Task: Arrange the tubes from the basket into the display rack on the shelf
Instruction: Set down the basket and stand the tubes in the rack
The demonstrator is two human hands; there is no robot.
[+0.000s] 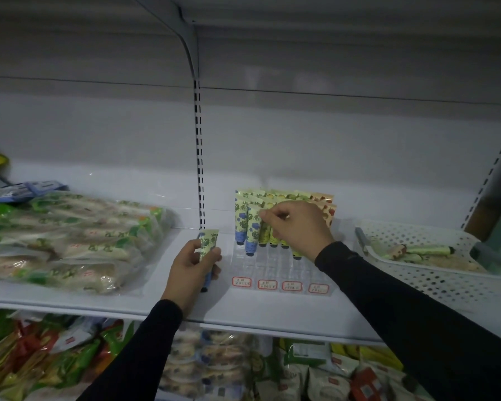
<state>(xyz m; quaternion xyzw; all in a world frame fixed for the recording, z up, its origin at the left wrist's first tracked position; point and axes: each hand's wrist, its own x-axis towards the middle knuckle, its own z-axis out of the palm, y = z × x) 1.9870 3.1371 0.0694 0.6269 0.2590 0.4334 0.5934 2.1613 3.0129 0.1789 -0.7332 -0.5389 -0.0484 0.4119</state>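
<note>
A clear display rack (281, 273) with red-framed labels along its front stands on the white shelf (243, 314). Several floral tubes stand cap-down in its back rows. My right hand (295, 227) pinches the top of a blue-flowered tube (253, 230) standing in the rack's left column. To the left of the rack, my left hand (191, 270) grips another blue-flowered tube (208, 244), upright with its dark cap down. The white perforated basket (434, 273) sits at the right with a few tubes (428, 250) lying inside.
Bagged green-and-white food packs (70, 241) are piled on the shelf's left half. A slotted upright post (198, 157) runs up the back wall. The lower shelf holds many packets (214, 369). Another shelf hangs overhead.
</note>
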